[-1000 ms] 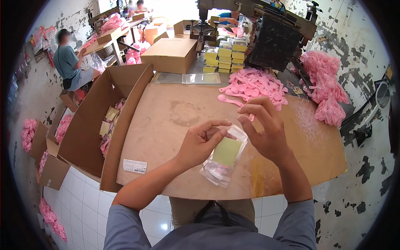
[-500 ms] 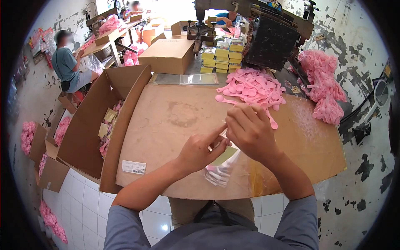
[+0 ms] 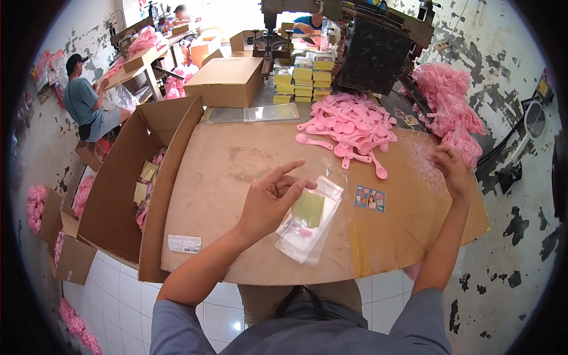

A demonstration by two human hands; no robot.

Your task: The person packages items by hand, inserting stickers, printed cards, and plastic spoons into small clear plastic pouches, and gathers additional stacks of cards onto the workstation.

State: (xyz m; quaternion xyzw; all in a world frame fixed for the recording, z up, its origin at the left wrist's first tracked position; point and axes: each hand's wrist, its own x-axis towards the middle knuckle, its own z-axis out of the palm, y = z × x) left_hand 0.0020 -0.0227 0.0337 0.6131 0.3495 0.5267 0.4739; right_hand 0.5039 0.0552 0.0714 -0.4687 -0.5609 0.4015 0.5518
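My left hand [image 3: 273, 198] is over the cardboard-covered table, thumb and forefinger apart, beside clear plastic bags [image 3: 307, 251]. A green card [image 3: 308, 208] lies with these bags, something pink below it. To their right a small printed card [image 3: 370, 199] lies flat. My right hand [image 3: 452, 171] is raised at the table's right side, fingers curled loosely, near crumpled clear plastic [image 3: 423, 160]; whether it holds anything is not visible. Behind the bags is a pile of pink spoons [image 3: 355, 127].
A tall open carton [image 3: 112, 201] stands left of the table. At the back are a closed carton [image 3: 225, 80], stacks of yellow-edged cards [image 3: 303, 77], a dark machine [image 3: 373, 56] and pink bundles [image 3: 447, 100] at right. A seated person [image 3: 83, 100] is at far left.
My right hand has moved away from my left hand, out to the right. The printed card now shows on the table, and the bags are uncovered. The view has shifted slightly.
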